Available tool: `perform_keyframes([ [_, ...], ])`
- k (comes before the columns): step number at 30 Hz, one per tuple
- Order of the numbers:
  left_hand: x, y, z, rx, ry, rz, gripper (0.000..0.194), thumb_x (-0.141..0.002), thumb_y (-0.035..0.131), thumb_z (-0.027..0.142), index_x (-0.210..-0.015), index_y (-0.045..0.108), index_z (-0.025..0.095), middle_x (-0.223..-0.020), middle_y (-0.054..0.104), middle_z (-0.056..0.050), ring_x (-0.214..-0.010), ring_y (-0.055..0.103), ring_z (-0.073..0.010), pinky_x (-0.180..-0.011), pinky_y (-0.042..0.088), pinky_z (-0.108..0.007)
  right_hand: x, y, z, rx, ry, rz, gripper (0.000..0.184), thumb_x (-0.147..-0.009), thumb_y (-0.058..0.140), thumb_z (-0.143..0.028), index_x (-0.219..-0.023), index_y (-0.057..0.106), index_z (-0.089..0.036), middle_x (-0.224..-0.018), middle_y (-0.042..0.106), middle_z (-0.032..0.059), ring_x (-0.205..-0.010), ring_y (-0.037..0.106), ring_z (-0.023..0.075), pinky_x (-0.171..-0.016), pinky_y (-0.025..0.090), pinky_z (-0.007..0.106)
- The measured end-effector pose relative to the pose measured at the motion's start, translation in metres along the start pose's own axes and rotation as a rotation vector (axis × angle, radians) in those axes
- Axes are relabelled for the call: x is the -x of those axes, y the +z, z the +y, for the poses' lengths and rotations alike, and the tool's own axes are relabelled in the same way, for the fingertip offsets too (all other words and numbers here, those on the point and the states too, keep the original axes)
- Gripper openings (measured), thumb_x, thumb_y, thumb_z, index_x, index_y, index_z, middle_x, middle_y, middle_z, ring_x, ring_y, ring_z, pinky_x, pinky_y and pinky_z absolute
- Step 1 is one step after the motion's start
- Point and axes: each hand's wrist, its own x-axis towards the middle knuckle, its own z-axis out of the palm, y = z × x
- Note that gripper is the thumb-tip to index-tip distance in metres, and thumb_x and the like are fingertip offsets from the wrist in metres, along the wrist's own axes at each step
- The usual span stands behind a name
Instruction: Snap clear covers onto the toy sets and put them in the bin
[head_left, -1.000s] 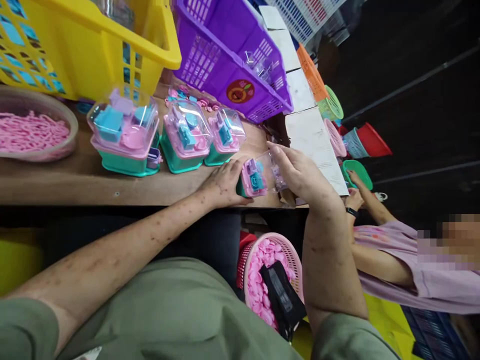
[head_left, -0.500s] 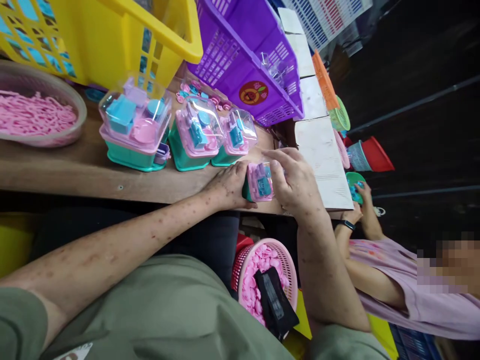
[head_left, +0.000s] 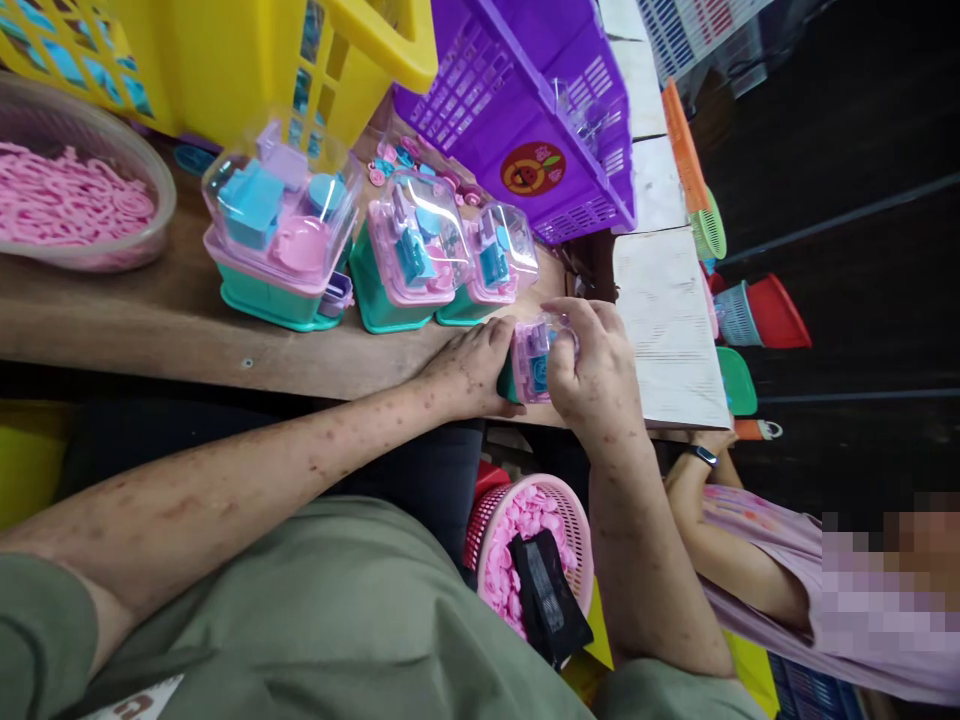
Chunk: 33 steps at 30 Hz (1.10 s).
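Observation:
A small toy box with a green base, pink top and clear cover is tipped on its side at the table edge. My left hand grips it by the green base. On the clear cover, my right hand has its fingers curled, hiding part of the box. Left of them, three similar toy boxes stand in a row: the nearest toy box, a middle toy box and a larger-looking toy box. Blue and pink pieces show under their clear covers.
A yellow basket and a purple basket stand behind the boxes. Pink parts fill a clear bowl at left. Below the table edge is a pink basket. White cardboard and a co-worker's arm are at right.
My right hand's fingers have closed in over the clear cover. The view has shifted slightly, moving the table things rightward. At right, the co-worker's hands have left the green bowl.

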Motion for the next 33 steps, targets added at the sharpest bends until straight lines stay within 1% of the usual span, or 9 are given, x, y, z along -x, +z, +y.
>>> perform_keyframes([
  [4, 0.0, 0.002, -0.003, 0.022, 0.022, 0.009, 0.109, -0.069, 0.104, 0.036, -0.155, 0.041, 0.014, -0.157, 0.058, -0.027, -0.151, 0.059, -0.0483, -0.124, 0.051, -0.062, 0.0, 0.002, 0.0, 0.023, -0.015, -0.021, 0.038, -0.104, 0.047, -0.018, -0.133, 0.071, -0.024, -0.125, 0.066, 0.0155, -0.124, 0.067, 0.0336, -0.116, 0.059, 0.056],
  [7, 0.0, 0.004, -0.006, 0.044, 0.034, 0.023, 0.106, -0.068, 0.104, 0.037, -0.153, 0.043, 0.016, -0.155, 0.06, -0.026, -0.15, 0.059, -0.0479, -0.125, 0.051, -0.064, 0.001, 0.003, 0.002, 0.024, -0.034, -0.042, 0.04, -0.104, 0.048, -0.019, -0.137, 0.069, -0.026, -0.128, 0.063, 0.015, -0.128, 0.064, 0.0349, -0.119, 0.056, 0.059],
  [11, 0.0, 0.004, -0.006, 0.044, 0.052, 0.032, 0.107, -0.067, 0.105, 0.039, -0.151, 0.044, 0.016, -0.153, 0.061, -0.025, -0.147, 0.061, -0.0465, -0.124, 0.053, -0.062, 0.004, 0.005, 0.0, 0.032, -0.024, -0.067, 0.043, -0.103, 0.048, -0.019, -0.142, 0.065, -0.022, -0.132, 0.06, 0.0177, -0.132, 0.06, 0.0383, -0.124, 0.051, 0.064],
  [14, 0.0, 0.003, -0.004, 0.028, 0.029, 0.023, 0.106, -0.066, 0.106, 0.039, -0.149, 0.045, 0.014, -0.15, 0.062, -0.027, -0.144, 0.063, -0.0476, -0.122, 0.054, -0.063, 0.006, 0.005, -0.003, 0.053, -0.023, -0.072, 0.042, -0.103, 0.049, -0.019, -0.143, 0.063, -0.021, -0.135, 0.06, 0.019, -0.134, 0.059, 0.0389, -0.126, 0.048, 0.064],
  [17, 0.0, 0.003, -0.003, 0.033, -0.004, 0.029, 0.103, -0.065, 0.105, 0.038, -0.147, 0.047, 0.016, -0.148, 0.064, -0.026, -0.142, 0.064, -0.0489, -0.12, 0.055, -0.065, 0.006, 0.004, -0.003, 0.036, -0.03, -0.082, 0.041, -0.103, 0.046, -0.02, -0.141, 0.062, -0.019, -0.135, 0.061, 0.0198, -0.134, 0.059, 0.0381, -0.126, 0.048, 0.063],
  [20, 0.0, 0.003, -0.003, 0.036, -0.02, 0.037, 0.098, -0.064, 0.104, 0.036, -0.143, 0.049, 0.018, -0.146, 0.066, -0.024, -0.141, 0.065, -0.0487, -0.118, 0.056, -0.064, 0.007, 0.002, 0.004, -0.03, -0.026, -0.101, 0.039, -0.106, 0.043, -0.022, -0.139, 0.063, -0.018, -0.132, 0.063, 0.0194, -0.131, 0.061, 0.036, -0.125, 0.049, 0.06],
  [24, 0.001, 0.002, -0.005, 0.038, -0.026, 0.021, 0.098, -0.065, 0.104, 0.04, -0.143, 0.049, 0.018, -0.145, 0.065, -0.023, -0.141, 0.065, -0.0478, -0.117, 0.057, -0.063, 0.01, 0.006, 0.022, -0.242, 0.072, -0.154, 0.039, -0.112, 0.036, -0.031, -0.143, 0.06, -0.025, -0.141, 0.066, 0.0154, -0.134, 0.065, 0.0293, -0.123, 0.053, 0.053],
  [29, 0.001, 0.004, -0.005, 0.043, -0.013, 0.027, 0.107, -0.064, 0.105, 0.039, -0.15, 0.044, 0.018, -0.151, 0.062, -0.023, -0.147, 0.062, -0.0464, -0.122, 0.054, -0.062, 0.009, 0.008, 0.039, -0.353, 0.09, -0.238, 0.044, -0.114, 0.036, -0.037, -0.15, 0.059, -0.026, -0.153, 0.063, 0.0143, -0.149, 0.057, 0.0277, -0.132, 0.045, 0.054],
  [33, -0.001, 0.001, -0.004, 0.027, -0.021, 0.008, 0.114, -0.063, 0.107, 0.039, -0.154, 0.042, 0.014, -0.156, 0.06, -0.028, -0.15, 0.06, -0.0475, -0.126, 0.051, -0.063, 0.006, 0.007, 0.042, -0.357, 0.098, -0.32, 0.049, -0.113, 0.035, -0.037, -0.154, 0.058, -0.022, -0.158, 0.06, 0.0168, -0.155, 0.053, 0.0286, -0.137, 0.04, 0.056],
])
